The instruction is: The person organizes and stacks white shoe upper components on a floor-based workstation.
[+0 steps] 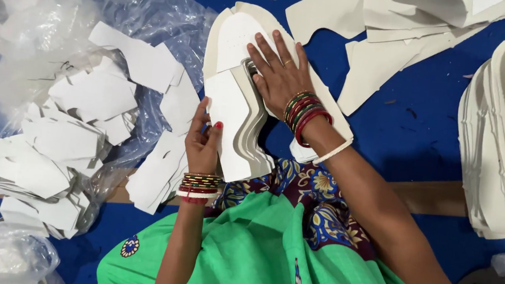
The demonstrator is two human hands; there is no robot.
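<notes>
- The stack of white cut pieces (242,129) sits in front of us, resting on our lap above the green cloth (256,250) and leaning onto a larger white piece (237,32) on the blue surface (423,113).
- Our left hand (203,139) grips the near left edge of the stack, thumb on top and fingers curled around the side.
- Our right hand (281,78) lies flat and open on the stack's upper end, fingers spread and pressing down.
- Both wrists carry red, green and gold bangles (304,111).
- To the left we see loose white pieces (72,140) heaped on clear plastic sheeting (148,13), well apart from the stack.
- At the right edge we see a tall fanned pile of white pieces (502,137).
- Above, at the top right, more white offcuts (393,27) lie overlapping on the blue surface.
- A wooden strip (434,197) runs across behind our right forearm.
</notes>
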